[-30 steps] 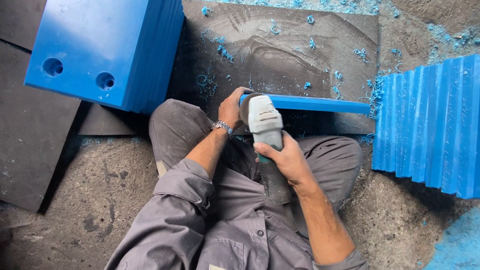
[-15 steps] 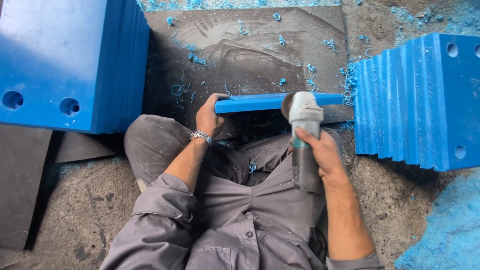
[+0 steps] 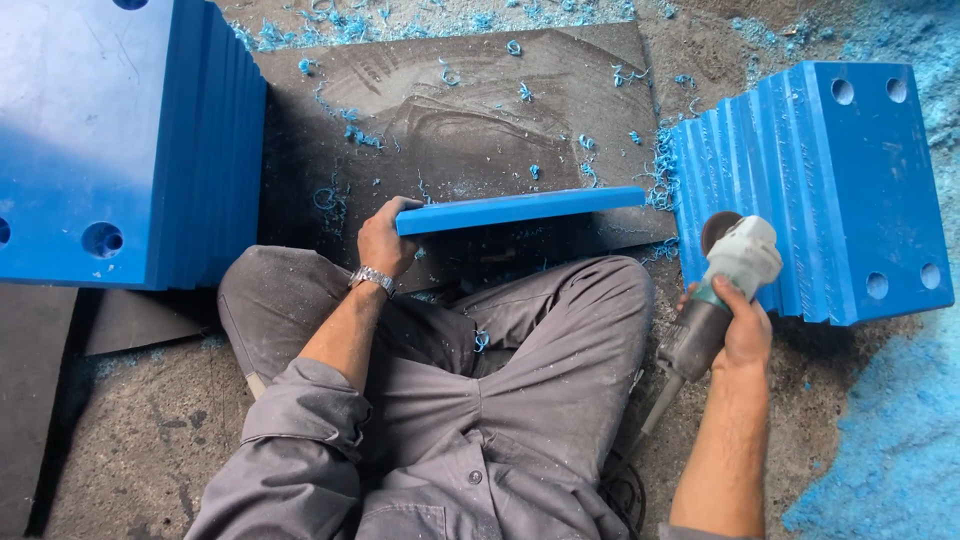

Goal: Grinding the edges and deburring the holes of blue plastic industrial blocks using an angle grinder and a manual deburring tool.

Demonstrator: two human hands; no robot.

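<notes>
Gritty concrete floor (image 3: 130, 440), strewn with blue shavings (image 3: 345, 130), is where I sit cross-legged. On a dark mat (image 3: 450, 90) ahead stands one blue slab (image 3: 520, 208) on edge; my left hand (image 3: 385, 238) wraps its left end. My right hand (image 3: 745, 325) grips an angle grinder (image 3: 725, 275), lifted off the slab, fingers closed round its body. Slab stacks stand left (image 3: 100, 140) and right (image 3: 830, 180); I judge the work midway, with shavings showing cutting done.
</notes>
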